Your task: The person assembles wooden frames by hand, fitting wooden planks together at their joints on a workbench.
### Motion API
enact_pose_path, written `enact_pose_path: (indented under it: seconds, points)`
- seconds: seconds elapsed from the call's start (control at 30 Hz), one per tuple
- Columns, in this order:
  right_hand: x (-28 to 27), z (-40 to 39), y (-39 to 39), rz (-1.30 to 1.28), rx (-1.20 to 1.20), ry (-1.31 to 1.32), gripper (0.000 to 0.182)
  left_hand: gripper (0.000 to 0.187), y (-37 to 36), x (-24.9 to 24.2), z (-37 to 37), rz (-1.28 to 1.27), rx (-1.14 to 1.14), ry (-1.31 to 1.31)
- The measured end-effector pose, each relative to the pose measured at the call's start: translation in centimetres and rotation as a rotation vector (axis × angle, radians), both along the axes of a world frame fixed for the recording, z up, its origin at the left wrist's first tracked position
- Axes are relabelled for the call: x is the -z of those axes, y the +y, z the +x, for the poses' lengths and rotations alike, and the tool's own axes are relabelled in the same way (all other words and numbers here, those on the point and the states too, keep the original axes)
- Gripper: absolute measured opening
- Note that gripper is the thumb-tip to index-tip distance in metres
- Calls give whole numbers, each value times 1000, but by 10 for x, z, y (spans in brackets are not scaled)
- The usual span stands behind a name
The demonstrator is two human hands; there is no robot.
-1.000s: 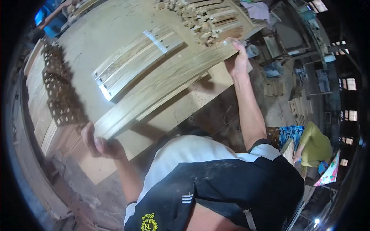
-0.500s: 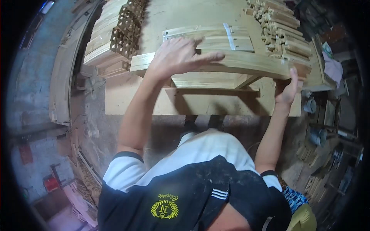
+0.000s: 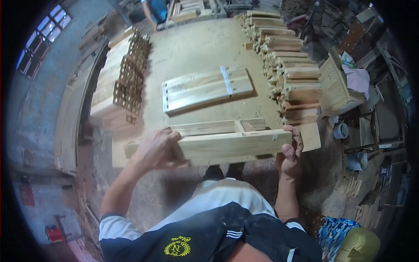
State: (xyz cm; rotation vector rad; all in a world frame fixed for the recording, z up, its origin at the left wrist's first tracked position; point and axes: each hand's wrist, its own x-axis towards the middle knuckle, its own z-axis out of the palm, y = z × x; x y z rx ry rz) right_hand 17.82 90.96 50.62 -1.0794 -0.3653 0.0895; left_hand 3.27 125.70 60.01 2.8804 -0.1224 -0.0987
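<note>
A wooden frame [image 3: 227, 146] with a wide front board and a short crosspiece lies at the near edge of the worktable [image 3: 200, 48]. My left hand [image 3: 158, 149] is closed over the left part of that board, its fingers on the top edge. At the board's right end my right hand [image 3: 291, 150] grips the corner, thumb on the near face and fingers behind. Beyond the frame, a flat panel of boards [image 3: 207, 89] with a pale strip across it rests on the table.
Stacked wooden pieces with holes [image 3: 118, 83] line the table's left side. Shaped wooden pieces [image 3: 301, 81] are piled along the right. A wooden crate [image 3: 342, 94] with a pink cloth stands further right. Part of another person [image 3: 157, 9] shows at the top.
The frame has turned so its wide board faces me and sits lower in view. My left hand has moved left and down along it. More of the table's far side shows.
</note>
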Motion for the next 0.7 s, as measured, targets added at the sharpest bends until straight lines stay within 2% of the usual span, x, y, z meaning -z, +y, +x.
enact_pose_path:
  seconds: [0.1,0.23,0.27,0.33,0.37,0.4,0.43,0.47,0.53,0.57,0.6,0.63,0.67,0.7]
  points:
    - [-10,25,14,-40,24,-94,67,45,13,-12,24,37,9,-133]
    - [-20,66,52,-157,52,-199,84,41,63,18,86,102,-53,-372]
    - [-11,75,51,-202,36,-174,90,48,81,30,105,128,-78,-401]
    - [6,76,48,-200,58,-44,73,48,120,59,147,127,-108,-480]
    - [14,75,42,-245,43,-10,56,49,139,73,169,121,-126,-519]
    - [41,80,30,-295,10,-59,44,49,157,85,190,140,-160,-494]
    - [43,70,27,-354,43,38,37,50,174,99,209,158,-197,-460]
    - [40,61,29,-388,103,176,32,51,189,111,227,175,-237,-420]
    - [63,54,21,-524,171,263,34,55,212,127,264,232,-227,-394]
    - [70,65,18,-542,140,270,32,56,226,138,280,254,-199,-399]
    - [81,70,12,-564,103,293,31,62,244,154,301,224,-244,-352]
    - [96,63,9,-585,57,341,29,69,266,170,322,259,-190,-369]
    - [105,69,12,-580,52,392,25,80,288,198,341,376,-163,-544]
    - [115,80,18,-623,86,393,23,90,313,235,366,537,-230,-805]
